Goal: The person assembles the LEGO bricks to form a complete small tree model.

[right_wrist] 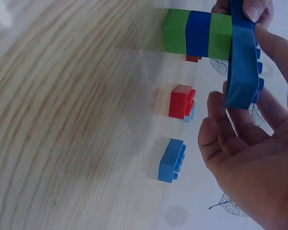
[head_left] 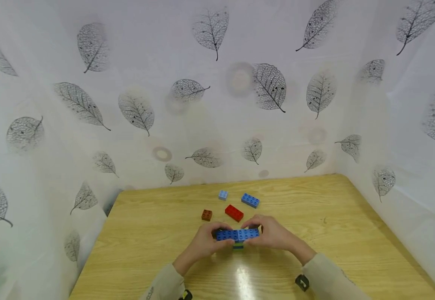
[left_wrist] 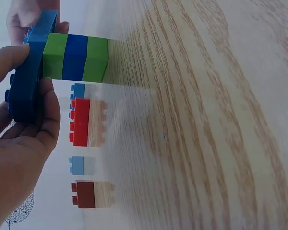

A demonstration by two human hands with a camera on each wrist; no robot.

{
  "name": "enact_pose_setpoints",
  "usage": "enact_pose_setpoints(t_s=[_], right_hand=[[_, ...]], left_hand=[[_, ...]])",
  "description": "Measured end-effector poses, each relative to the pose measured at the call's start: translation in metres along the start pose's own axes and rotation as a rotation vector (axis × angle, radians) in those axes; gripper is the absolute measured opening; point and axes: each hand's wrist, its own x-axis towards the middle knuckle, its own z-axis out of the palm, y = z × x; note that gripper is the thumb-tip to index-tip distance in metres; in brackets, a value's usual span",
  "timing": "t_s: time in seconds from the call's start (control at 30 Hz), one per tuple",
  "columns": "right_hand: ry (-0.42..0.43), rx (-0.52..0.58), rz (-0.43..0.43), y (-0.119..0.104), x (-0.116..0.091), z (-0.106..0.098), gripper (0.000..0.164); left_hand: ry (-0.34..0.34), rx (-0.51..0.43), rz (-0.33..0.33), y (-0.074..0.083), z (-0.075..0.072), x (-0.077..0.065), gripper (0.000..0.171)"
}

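Observation:
A small tower of building bricks (left_wrist: pixel 75 57), green, blue and green, stands on the table. Across its top lie two long studded bricks, end to end: a dark blue brick (head_left: pixel 224 236) on the left and a lighter blue brick (head_left: pixel 249 234) on the right. My left hand (head_left: pixel 203 242) pinches the dark blue brick between thumb and fingers. With thumb and fingers on its long sides, my right hand (head_left: pixel 276 235) holds the lighter blue brick. Both long bricks reach out past the tower's sides.
Beyond the hands lie a red brick (head_left: pixel 234 213), a brown brick (head_left: pixel 207 215), a small light blue brick (head_left: pixel 222 195) and a blue brick (head_left: pixel 250 200). The wooden table (head_left: pixel 146 233) meets a leaf-patterned white curtain (head_left: pixel 217 125) at the back and sides.

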Motion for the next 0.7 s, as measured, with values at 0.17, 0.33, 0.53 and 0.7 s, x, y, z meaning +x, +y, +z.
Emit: enact_pose_setpoints(t_s=[0.17,0.33,0.53,0.7], right_hand=[[0.129,0.026,0.003,0.010,0.005,-0.010,0.046],[0.274,0.017,0.050,0.024,0.015,-0.020,0.041],[0.339,-0.001,0.115,0.041,0.028,-0.026,0.048],[0.341,-0.013,0.164,0.055,0.038,-0.025,0.053]], left_hand=[[-0.001,0.011,-0.003,0.001,-0.001,-0.001,0.029],[0.001,0.021,-0.005,0.001,-0.001,-0.002,0.029],[-0.009,0.006,-0.009,0.002,-0.002,-0.003,0.029],[-0.011,0.014,0.001,0.001,0.000,-0.002,0.031]])
